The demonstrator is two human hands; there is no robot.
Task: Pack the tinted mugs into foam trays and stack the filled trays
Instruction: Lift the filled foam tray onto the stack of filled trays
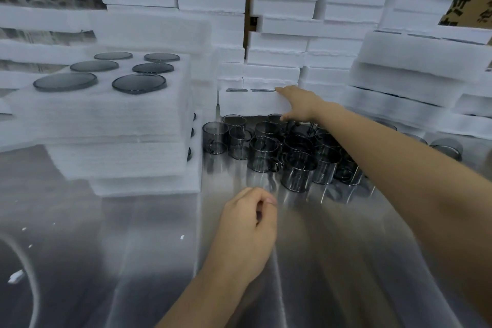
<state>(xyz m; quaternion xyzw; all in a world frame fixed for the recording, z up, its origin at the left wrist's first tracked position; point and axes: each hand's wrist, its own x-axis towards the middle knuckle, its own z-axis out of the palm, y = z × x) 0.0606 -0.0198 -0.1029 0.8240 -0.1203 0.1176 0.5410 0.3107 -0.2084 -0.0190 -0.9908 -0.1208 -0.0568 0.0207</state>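
Observation:
Several grey tinted glass mugs (pixel 287 152) stand clustered on the shiny metal table (pixel 133 261). On the left, a stack of filled foam trays (pixel 106 120) shows several mug bases in its top tray. Behind the mugs lies a white foam tray (pixel 250 104). My right hand (pixel 300 104) reaches over the mugs and grips this tray's right end, fingers on top and thumb below. My left hand (pixel 247 224) hovers above the bare table in front of the mugs, fingers loosely curled, holding nothing.
Tall stacks of white foam trays (pixel 287 21) line the back and right side (pixel 415 69). A cardboard box (pixel 471 0) stands at the far right. Small foam crumbs (pixel 16 275) lie on the table at left.

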